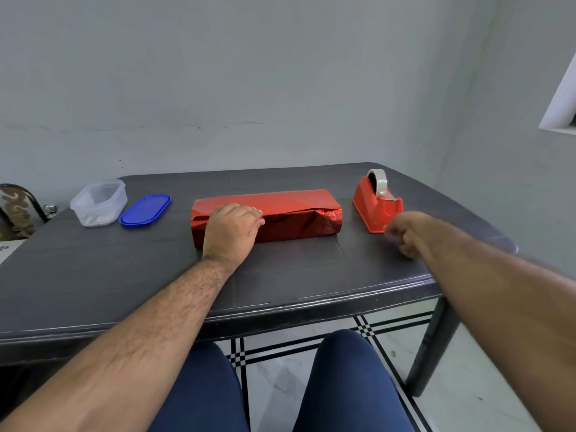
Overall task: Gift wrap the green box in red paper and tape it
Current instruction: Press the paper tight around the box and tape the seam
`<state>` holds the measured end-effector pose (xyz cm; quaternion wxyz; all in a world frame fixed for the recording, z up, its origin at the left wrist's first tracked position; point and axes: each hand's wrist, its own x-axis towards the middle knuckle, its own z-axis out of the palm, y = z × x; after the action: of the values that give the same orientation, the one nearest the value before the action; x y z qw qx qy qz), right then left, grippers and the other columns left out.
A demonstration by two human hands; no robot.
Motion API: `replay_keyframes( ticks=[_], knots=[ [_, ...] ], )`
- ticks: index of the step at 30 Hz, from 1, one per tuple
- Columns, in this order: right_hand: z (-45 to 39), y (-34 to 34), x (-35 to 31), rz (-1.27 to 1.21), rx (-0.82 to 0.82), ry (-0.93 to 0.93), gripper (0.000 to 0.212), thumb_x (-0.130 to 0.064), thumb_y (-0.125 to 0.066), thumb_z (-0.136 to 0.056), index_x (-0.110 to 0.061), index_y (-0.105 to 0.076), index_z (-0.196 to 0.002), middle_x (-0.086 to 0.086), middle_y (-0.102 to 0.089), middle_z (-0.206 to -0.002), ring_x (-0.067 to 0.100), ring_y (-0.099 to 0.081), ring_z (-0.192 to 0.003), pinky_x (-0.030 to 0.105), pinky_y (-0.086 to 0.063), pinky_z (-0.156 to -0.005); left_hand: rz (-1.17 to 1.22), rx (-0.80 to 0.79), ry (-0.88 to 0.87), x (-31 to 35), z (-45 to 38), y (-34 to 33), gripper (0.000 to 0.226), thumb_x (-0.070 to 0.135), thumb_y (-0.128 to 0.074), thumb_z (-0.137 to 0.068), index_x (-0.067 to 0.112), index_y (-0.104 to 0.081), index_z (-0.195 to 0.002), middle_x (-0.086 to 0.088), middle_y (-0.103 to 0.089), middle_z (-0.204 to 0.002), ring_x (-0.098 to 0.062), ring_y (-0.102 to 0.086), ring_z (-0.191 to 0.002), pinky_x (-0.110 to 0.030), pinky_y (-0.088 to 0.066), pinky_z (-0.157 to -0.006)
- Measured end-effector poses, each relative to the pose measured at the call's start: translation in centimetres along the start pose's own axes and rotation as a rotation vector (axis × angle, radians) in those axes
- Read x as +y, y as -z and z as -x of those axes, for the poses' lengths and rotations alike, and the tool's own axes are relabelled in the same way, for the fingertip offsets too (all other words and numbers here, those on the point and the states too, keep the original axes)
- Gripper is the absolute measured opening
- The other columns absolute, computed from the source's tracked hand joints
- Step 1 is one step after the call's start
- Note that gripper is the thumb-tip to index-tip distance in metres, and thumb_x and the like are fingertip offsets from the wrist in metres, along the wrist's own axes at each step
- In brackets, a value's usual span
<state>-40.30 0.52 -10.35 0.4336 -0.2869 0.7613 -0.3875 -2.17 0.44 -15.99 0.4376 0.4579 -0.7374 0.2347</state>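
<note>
So, at the far left of your dark table (280, 275) sits one clear tub (99, 202) with no lid on, and just beside it lies one blue lid (145, 209), flat on the table. Next comes one long box wrapped in shiny red paper (280, 202), lying on its side near the middle of the table; none of the green shows, only red. Your left hand (232, 230) rests on the left part of that box, with the fingers close together and bent over the paper flap along the front edge, pressing it down. Past the box, well apart from it, stands one red tape holder (375, 210) with one roll of clear tape (377, 179) on top. Your right hand (405, 233) is just in front of the holder, and its fingers are curled in; it is blurry, so you cannot tell if they pinch a bit of tape or hold nothing. Your two knees in blue show below the table edge.
</note>
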Motion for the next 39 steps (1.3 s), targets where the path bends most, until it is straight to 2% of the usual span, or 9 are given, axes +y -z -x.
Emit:
replay_keyframes(
  ticks=[3, 5, 9, 13, 15, 20, 31, 35, 39],
  knots=[
    [0.0, -1.7, -0.4, -0.403, 0.116, 0.117, 0.027, -0.006, -0.081, -0.080, -0.017, -0.069, -0.101, -0.001, -0.054, -0.066, 0.011, -0.043, -0.043, 0.023, -0.032, -0.040, 0.006, -0.007, 0.000, 0.0, -0.1, -0.1, 0.016, 0.022, -0.080, -0.093, 0.012, -0.083, -0.105, 0.000, -0.081, -0.101, -0.024, -0.072, -0.094, -0.046, -0.055, -0.091],
    [1.6, -3.1, -1.7, -0.508, -0.055, 0.136, 0.010, -0.017, -0.076, -0.087, -0.021, -0.068, -0.091, -0.009, -0.046, -0.055, 0.007, -0.029, -0.033, 0.017, -0.024, -0.036, 0.010, -0.023, 0.014, 0.1, -0.2, 0.1, 0.017, 0.023, -0.079, -0.093, 0.012, -0.082, -0.106, 0.000, -0.081, -0.102, -0.023, -0.072, -0.096, -0.046, -0.056, -0.092],
    [6.4, -7.8, -3.7, -0.437, -0.342, 0.166, 0.013, -0.030, -0.071, -0.092, -0.023, -0.063, -0.084, -0.008, -0.026, -0.057, 0.010, -0.020, -0.044, 0.024, -0.019, -0.052, 0.042, -0.053, 0.027, 0.1, -0.3, 0.5, 0.016, 0.020, -0.077, -0.095, 0.014, -0.082, -0.108, 0.002, -0.080, -0.105, -0.022, -0.071, -0.100, -0.047, -0.054, -0.096],
    [9.6, -13.3, -4.4, -0.298, -0.353, 0.198, 0.035, -0.031, -0.083, -0.085, -0.021, -0.067, -0.115, -0.003, -0.058, -0.092, 0.012, -0.047, -0.072, 0.028, -0.040, -0.061, 0.024, -0.104, 0.029, -0.3, -0.9, 1.5, 0.018, 0.017, -0.080, -0.090, 0.019, -0.084, -0.108, 0.002, -0.079, -0.115, -0.024, -0.066, -0.116, -0.049, -0.050, -0.105],
    [10.4, -15.6, -4.3, -0.290, -0.349, 0.242, 0.035, -0.030, -0.085, -0.086, -0.019, -0.068, -0.115, -0.002, -0.069, -0.109, 0.015, -0.059, -0.088, 0.033, -0.047, -0.067, 0.012, -0.143, 0.035, -0.5, -1.5, 2.1, 0.020, 0.020, -0.082, -0.090, 0.020, -0.084, -0.110, 0.000, -0.077, -0.122, -0.024, -0.065, -0.120, -0.049, -0.050, -0.107],
    [11.5, -18.9, -3.1, -0.270, -0.356, 0.226, 0.018, -0.028, -0.081, -0.092, -0.017, -0.074, -0.103, -0.002, -0.080, -0.100, 0.010, -0.066, -0.073, 0.031, -0.048, -0.062, 0.065, -0.175, -0.001, -0.5, -1.9, 2.7, 0.019, 0.018, -0.082, -0.089, 0.018, -0.083, -0.109, 0.003, -0.081, -0.104, -0.018, -0.071, -0.104, -0.043, -0.055, -0.099],
    [12.2, -19.7, -1.4, -0.477, -0.273, 0.224, 0.011, -0.013, -0.084, -0.089, -0.013, -0.073, -0.091, 0.004, -0.076, -0.083, 0.014, -0.063, -0.067, 0.032, -0.059, -0.062, 0.082, -0.174, 0.049, -0.1, -1.5, 2.6, 0.021, 0.013, -0.077, -0.091, 0.019, -0.082, -0.111, 0.001, -0.081, -0.107, -0.019, -0.073, -0.104, -0.045, -0.055, -0.100],
    [12.3, -19.7, -0.7, -0.484, -0.194, 0.302, 0.018, -0.012, -0.091, -0.082, -0.012, -0.073, -0.081, 0.005, -0.074, -0.075, 0.010, -0.056, -0.053, 0.027, -0.056, -0.057, 0.089, -0.171, 0.058, 0.0, -1.5, 2.6, 0.020, 0.015, -0.077, -0.093, 0.018, -0.082, -0.112, 0.001, -0.081, -0.107, -0.020, -0.073, -0.104, -0.045, -0.055, -0.100],
    [12.6, -19.8, -0.3, -0.519, -0.179, 0.309, 0.062, -0.015, -0.100, -0.069, -0.016, -0.055, -0.112, 0.010, -0.080, -0.086, 0.013, -0.064, -0.059, 0.025, -0.052, -0.051, 0.075, -0.177, 0.072, 0.1, -1.4, 2.6, 0.021, 0.017, -0.076, -0.094, 0.018, -0.081, -0.114, 0.001, -0.081, -0.110, -0.020, -0.072, -0.107, -0.047, -0.053, -0.103]
  ],
)
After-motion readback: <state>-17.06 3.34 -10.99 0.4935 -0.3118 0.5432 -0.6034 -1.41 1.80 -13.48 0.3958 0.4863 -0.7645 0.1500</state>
